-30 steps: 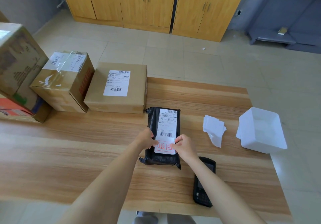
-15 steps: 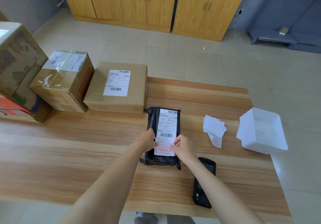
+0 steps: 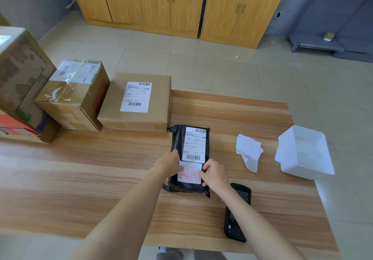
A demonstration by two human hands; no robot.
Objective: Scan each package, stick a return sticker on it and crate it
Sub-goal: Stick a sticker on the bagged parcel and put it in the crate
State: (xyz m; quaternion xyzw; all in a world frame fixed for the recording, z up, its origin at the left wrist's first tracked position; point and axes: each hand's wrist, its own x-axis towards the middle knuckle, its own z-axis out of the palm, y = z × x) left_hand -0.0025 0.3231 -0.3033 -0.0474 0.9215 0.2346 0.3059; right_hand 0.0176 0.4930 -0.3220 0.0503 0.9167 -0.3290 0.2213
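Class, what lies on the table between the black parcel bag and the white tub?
A small pile of white paper slips lies there on the wooden table; the head view shows it.

One wide-angle camera on the person's head looks forward and steeply down, close over the long wood-grain table (image 3: pixel 90 183), with the left hand (image 3: pixel 169 165) and right hand (image 3: pixel 215 174) below frame centre; beige floor tiles (image 3: pixel 201 68) and yellow wooden cabinets (image 3: pixel 171 3) fill the top.

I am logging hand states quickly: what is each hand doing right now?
Left hand: closed, holds the left edge of the return sticker on the black package.
Right hand: closed, holds its right edge.
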